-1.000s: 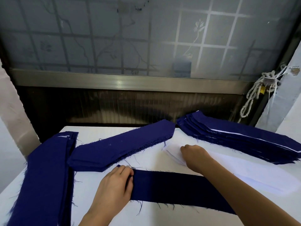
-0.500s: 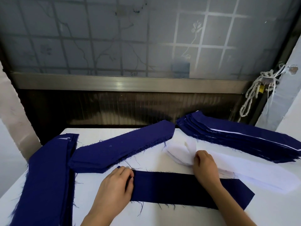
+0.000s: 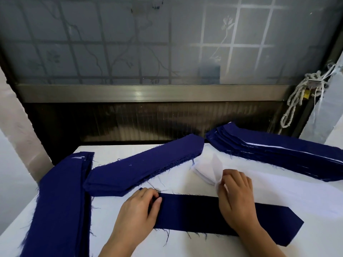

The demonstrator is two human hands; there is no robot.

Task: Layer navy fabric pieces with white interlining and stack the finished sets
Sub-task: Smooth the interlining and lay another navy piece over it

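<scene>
Fingertips (image 3: 228, 175) of my right hand (image 3: 236, 198) pinch the raised tip of one white interlining sheet (image 3: 216, 164), to separate it from its pile (image 3: 201, 173). My left hand (image 3: 137, 214), fingers bent, holds the navy piece (image 3: 194, 210) against the table (image 3: 120, 153), likely keeping it flat for layering.

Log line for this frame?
left hand: holds navy strip end | right hand: pinches white interlining tip | interlining not yet on strip
</scene>
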